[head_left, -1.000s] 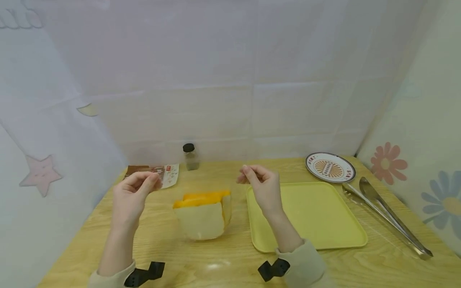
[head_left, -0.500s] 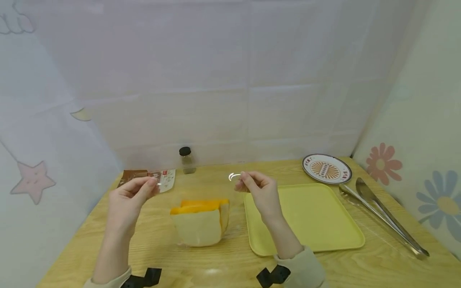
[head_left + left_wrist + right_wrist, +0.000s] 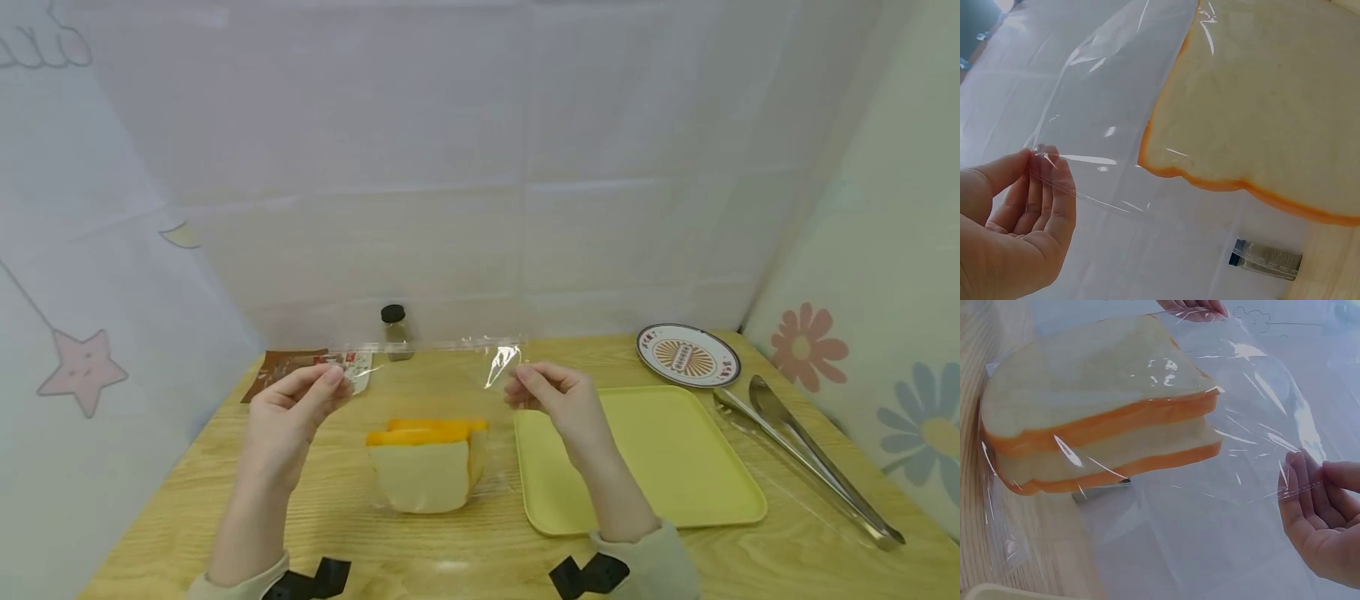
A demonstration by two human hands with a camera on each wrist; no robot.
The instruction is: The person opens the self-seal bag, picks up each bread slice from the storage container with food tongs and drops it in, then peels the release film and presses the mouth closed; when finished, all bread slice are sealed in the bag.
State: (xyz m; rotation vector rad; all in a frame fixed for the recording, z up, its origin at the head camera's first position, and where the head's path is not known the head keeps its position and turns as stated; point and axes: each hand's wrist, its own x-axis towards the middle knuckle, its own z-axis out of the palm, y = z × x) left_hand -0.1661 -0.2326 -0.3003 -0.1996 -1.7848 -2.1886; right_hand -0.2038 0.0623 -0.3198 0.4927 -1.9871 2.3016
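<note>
A clear plastic bag [image 3: 442, 375] with two slices of bread [image 3: 422, 477] inside stands on the table between my hands. The bread is pale with orange crust, its slices face to face in the right wrist view. At the bag's upper left corner, my left hand [image 3: 288, 421] pinches the film between thumb and fingers. My right hand [image 3: 566, 408] pinches the opposite upper corner. Between them the top edge is stretched nearly straight. Close up, the left wrist view shows the film [image 3: 1100, 112] caught at the left fingertips.
A yellow tray [image 3: 645, 517] lies to the right, with a round patterned plate [image 3: 687, 356] behind it and metal tongs [image 3: 817, 467] beside it. At the back left are a brown-and-white packet [image 3: 288, 367] and a black-capped jar [image 3: 395, 329]. A white curtain hangs behind.
The bag's top edge has come into view, pulled taut between the two hands. The right hand has shifted slightly right and down. The bread stays nearly in place.
</note>
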